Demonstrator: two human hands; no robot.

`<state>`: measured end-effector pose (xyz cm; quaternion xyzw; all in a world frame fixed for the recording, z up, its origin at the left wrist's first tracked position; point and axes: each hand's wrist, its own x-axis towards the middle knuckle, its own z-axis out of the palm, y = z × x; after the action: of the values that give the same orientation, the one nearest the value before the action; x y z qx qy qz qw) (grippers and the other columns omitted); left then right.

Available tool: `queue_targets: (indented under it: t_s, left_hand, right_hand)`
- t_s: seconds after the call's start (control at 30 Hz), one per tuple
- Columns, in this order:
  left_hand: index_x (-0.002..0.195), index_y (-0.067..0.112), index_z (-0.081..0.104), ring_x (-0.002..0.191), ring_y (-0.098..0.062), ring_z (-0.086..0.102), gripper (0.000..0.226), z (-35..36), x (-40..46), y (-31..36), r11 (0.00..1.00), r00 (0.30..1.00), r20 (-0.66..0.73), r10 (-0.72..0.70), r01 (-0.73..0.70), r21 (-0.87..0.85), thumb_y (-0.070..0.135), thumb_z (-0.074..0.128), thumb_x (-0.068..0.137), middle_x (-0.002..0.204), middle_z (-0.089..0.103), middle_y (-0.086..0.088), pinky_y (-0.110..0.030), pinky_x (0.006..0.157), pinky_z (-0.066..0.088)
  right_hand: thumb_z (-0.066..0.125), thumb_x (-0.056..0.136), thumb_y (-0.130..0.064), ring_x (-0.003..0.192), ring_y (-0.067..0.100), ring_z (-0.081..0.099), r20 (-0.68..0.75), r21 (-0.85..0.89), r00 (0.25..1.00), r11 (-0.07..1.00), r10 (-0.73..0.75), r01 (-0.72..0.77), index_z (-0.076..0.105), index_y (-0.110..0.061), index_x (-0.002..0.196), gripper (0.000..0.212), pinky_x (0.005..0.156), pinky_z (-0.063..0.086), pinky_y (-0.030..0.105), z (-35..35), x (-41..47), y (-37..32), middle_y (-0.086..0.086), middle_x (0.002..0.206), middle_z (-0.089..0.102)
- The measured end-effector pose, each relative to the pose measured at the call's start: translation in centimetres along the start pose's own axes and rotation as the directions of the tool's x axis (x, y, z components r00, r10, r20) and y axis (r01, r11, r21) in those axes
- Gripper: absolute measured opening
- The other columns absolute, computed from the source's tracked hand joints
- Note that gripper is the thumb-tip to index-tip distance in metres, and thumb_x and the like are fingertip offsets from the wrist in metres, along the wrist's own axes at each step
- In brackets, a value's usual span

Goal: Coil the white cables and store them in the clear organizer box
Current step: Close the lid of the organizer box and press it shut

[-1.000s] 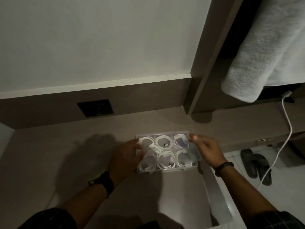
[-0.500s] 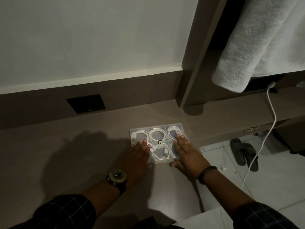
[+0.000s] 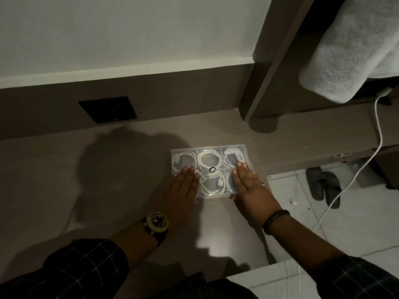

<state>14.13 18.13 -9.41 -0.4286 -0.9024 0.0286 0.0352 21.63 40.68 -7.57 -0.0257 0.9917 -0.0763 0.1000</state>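
A pale wall [image 3: 129, 33] filled the upper left of the frame, with a dark socket plate [image 3: 107, 109] set in the brown band below it. The brown counter [image 3: 64, 180] spread across the middle and lower left. At the upper right a grey towel [image 3: 349, 50] hung over the shelf edge, and a loose white charging cable [image 3: 376, 134] trailed down from beneath it to the tiled floor [image 3: 302, 212] at the right, where a pair of dark slippers [image 3: 323, 185] lay.

Near the centre of the frame, the clear organizer box [image 3: 210, 149] sat flat on the counter with its lid down. Coiled white cables [image 3: 210, 161] showed through the lid, one coil in each visible compartment. A round black sticker [image 3: 212, 169] and a price label [image 3: 200, 174] marked the lid.

The left hand [image 3: 183, 190] lay flat on the box's left side, fingers straight and together, grasping nothing. The right hand [image 3: 250, 188] lay flat on the right side in the same way, palm down. A watch [image 3: 155, 223] was on the left wrist, a dark band [image 3: 275, 217] on the right.
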Motion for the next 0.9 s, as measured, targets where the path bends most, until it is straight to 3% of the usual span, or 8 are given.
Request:
queue_targets:
  t_s: [0.27,0.37,0.43,0.5,0.57,0.63,0.73,0.9]
  left_hand:
    - [0.121,-0.004,0.061,0.121,-0.039,0.055,0.058,-0.7,0.0,0.4,0.993,0.998,0.018,-0.066,0.067,-0.099,0.034,0.042,0.082,0.129,0.059,-0.026,-0.046,0.112,0.030]
    - [0.119,-0.011,0.059,0.138,-0.035,0.026,0.064,-1.8,0.0,0.4,0.961,0.988,0.036,-0.148,0.152,-0.231,0.041,0.029,0.094,0.127,0.057,-0.031,-0.044,0.112,0.029]
    - [0.119,-0.013,0.057,0.145,-0.023,0.006,0.077,-2.5,0.2,0.4,0.944,0.987,0.030,-0.157,0.159,-0.289,0.044,0.009,0.099,0.129,0.053,-0.031,-0.034,0.116,0.007]
    - [0.111,-0.010,0.064,0.138,-0.028,0.034,0.080,-3.1,0.9,0.5,0.952,0.982,0.150,-0.117,0.154,-0.266,0.043,0.006,0.099,0.121,0.061,-0.028,-0.029,0.115,-0.007]
    - [0.109,-0.008,0.067,0.126,-0.036,0.047,0.072,-3.8,2.6,0.3,0.964,0.967,0.203,-0.152,0.191,-0.184,0.042,0.016,0.098,0.118,0.065,-0.026,-0.031,0.116,0.002]
    - [0.129,-0.011,0.048,0.133,-0.047,0.037,0.063,-3.2,4.5,-0.5,0.953,0.973,0.122,-0.196,0.219,-0.210,0.038,0.024,0.098,0.139,0.043,-0.035,-0.042,0.117,0.016]
    - [0.147,-0.005,-0.001,0.146,-0.041,-0.008,0.067,-1.9,7.0,-1.6,0.936,0.939,0.281,-0.198,0.266,-0.230,0.036,0.025,0.101,0.158,-0.007,-0.025,-0.043,0.119,-0.007]
    - [0.147,-0.004,0.000,0.147,-0.037,-0.009,0.069,-1.6,10.9,-2.3,0.923,0.949,0.213,-0.230,0.283,-0.262,0.034,0.034,0.100,0.159,-0.005,-0.024,-0.038,0.117,-0.010]
  right_hand:
    - [0.038,0.097,-0.029,0.147,0.035,-0.001,0.024,-0.039,0.998,0.998,0.055,-0.054,0.004,-0.003,0.149,0.067,0.121,0.003,0.044,-0.3,-0.1,-0.9,0.022,0.158,-0.003]
    - [0.038,0.096,-0.037,0.148,0.033,-0.003,0.031,-0.006,0.991,0.991,0.131,-0.131,0.001,-0.004,0.149,0.073,0.121,0.004,0.043,-0.2,0.2,-1.9,0.021,0.159,-0.007]
    - [0.035,0.092,-0.057,0.148,0.030,-0.006,0.045,0.085,0.983,0.980,0.177,-0.180,0.002,-0.005,0.150,0.085,0.120,0.000,0.042,-0.4,0.8,-2.1,0.016,0.159,-0.011]
    - [0.030,0.087,-0.069,0.148,0.027,-0.010,0.049,0.147,0.977,0.966,0.205,-0.210,0.001,-0.006,0.150,0.093,0.120,-0.003,0.040,-0.6,1.6,-1.9,0.014,0.159,-0.013]
    - [0.027,0.088,-0.068,0.147,0.026,-0.011,0.026,0.163,0.972,0.958,0.234,-0.235,0.000,-0.007,0.150,0.090,0.119,-0.005,0.040,-0.8,2.9,-1.2,0.014,0.160,-0.012]
    - [0.028,0.091,-0.063,0.148,0.027,-0.010,0.011,0.152,0.971,0.960,0.238,-0.237,0.000,-0.009,0.150,0.085,0.118,-0.005,0.040,-1.2,4.9,-0.1,0.014,0.160,-0.011]
    - [0.032,0.092,-0.060,0.148,0.028,-0.009,0.019,0.143,0.979,0.968,0.205,-0.206,0.001,-0.015,0.151,0.080,0.118,-0.004,0.041,-2.0,8.0,1.8,0.014,0.160,-0.011]
    - [0.033,0.092,-0.061,0.147,0.028,-0.010,0.075,0.111,0.979,0.974,0.190,-0.197,0.000,-0.017,0.151,0.080,0.118,-0.004,0.042,-3.0,11.8,4.5,0.013,0.160,-0.014]
